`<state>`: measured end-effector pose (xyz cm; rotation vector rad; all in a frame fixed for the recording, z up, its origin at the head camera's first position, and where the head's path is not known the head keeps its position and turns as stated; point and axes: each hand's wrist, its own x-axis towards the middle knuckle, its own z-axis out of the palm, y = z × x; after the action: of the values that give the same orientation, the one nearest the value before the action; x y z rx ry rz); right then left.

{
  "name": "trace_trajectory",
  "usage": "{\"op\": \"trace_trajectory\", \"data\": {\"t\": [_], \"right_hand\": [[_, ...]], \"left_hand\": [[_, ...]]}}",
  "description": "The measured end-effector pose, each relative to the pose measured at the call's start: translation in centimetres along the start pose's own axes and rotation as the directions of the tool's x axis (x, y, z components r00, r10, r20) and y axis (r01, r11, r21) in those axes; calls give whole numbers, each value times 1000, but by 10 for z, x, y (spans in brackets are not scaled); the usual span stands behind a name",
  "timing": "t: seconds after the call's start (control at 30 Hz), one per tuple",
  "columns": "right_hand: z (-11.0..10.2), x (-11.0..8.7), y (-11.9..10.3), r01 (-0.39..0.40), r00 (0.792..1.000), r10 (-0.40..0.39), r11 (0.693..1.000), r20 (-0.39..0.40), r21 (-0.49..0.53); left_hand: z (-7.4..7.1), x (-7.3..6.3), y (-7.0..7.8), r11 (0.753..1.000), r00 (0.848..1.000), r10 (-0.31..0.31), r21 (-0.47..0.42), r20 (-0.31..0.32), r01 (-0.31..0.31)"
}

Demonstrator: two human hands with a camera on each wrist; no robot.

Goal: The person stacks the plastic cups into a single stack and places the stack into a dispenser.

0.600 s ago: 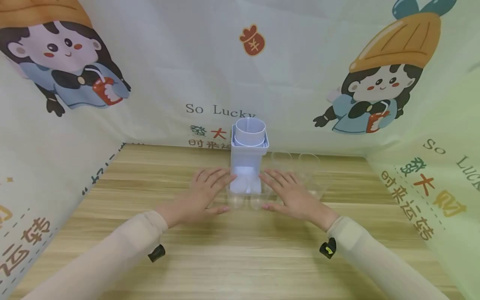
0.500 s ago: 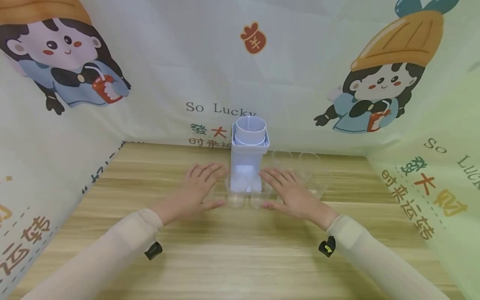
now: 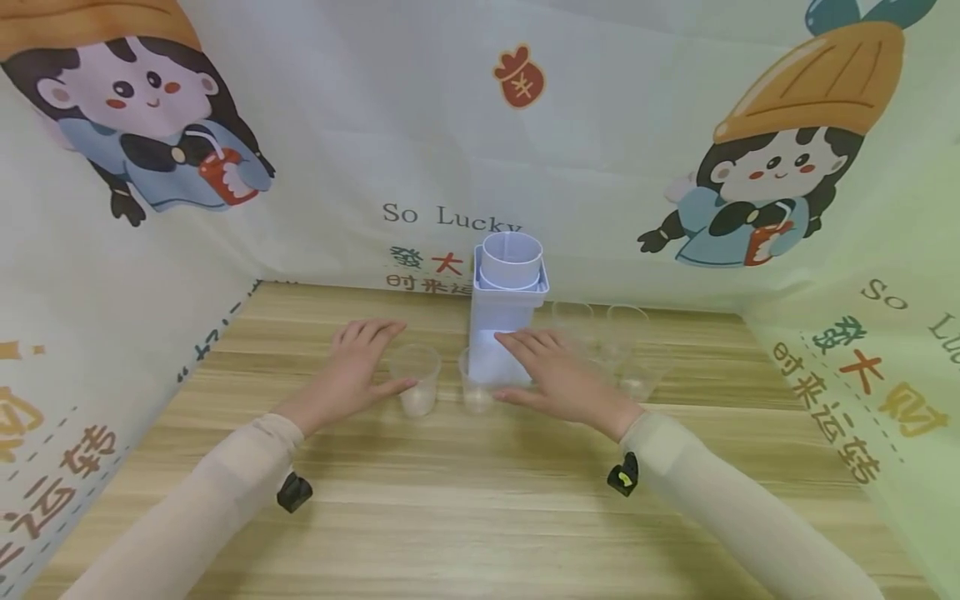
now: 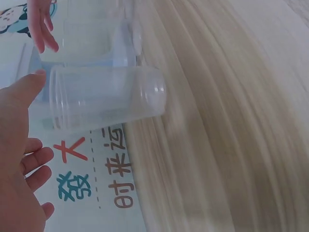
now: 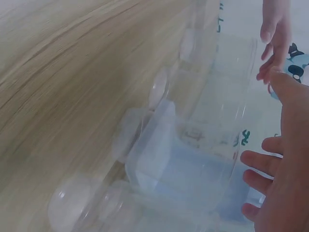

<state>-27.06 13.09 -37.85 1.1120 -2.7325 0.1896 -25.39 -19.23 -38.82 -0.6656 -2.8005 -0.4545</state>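
My left hand (image 3: 341, 375) is beside a clear plastic cup (image 3: 422, 379) that stands upright on the table. Its fingers are spread, and in the left wrist view the thumb tip is right at the cup's rim. My right hand (image 3: 566, 379) reaches across the front of a pale lavender plastic holder (image 3: 498, 321) with a round tube in its square top. Relaxed fingers and thumb point toward a second clear cup (image 3: 474, 392), which partly overlaps the holder. In the right wrist view, the right fingers (image 5: 260, 164) are loosely bent with nothing gripped.
Several more clear cups (image 3: 628, 321) stand right of the holder, partly hidden behind my right hand. The wood-grain table (image 3: 450, 500) extends toward me. A printed cloth (image 3: 337, 167) hangs behind it and along both sides.
My left hand has drawn away to the left. The two cups in front of the holder have shifted left and further apart. My right hand has also come left. The view has swung slightly.
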Motion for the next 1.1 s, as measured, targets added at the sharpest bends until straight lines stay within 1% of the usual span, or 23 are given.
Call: {"op": "trace_trajectory", "data": {"t": [0.1,0.2,0.4,0.53,0.83,1.1], "right_hand": [[2,9,-6,8,1000,-8,1000,0,4],[5,14,-10,-4,1000,4,1000,-2,12],[9,21,-14,-34,999,34,999,-10,5],[11,24,-15,-46,999,46,999,3,3],[13,29,-17,-66,997,66,998,27,-6],[13,30,-20,-75,997,75,997,21,12]], "left_hand": [[1,-2,-6,1000,1000,-24,-15,17,24],[3,-3,-8,999,999,-35,-22,31,35],[8,-2,-10,999,998,-35,-22,50,36],[11,-2,-10,1000,999,-24,-6,46,24],[18,0,-10,1000,1000,-10,-10,17,11],[16,0,-6,999,999,-24,-25,36,24]]}}
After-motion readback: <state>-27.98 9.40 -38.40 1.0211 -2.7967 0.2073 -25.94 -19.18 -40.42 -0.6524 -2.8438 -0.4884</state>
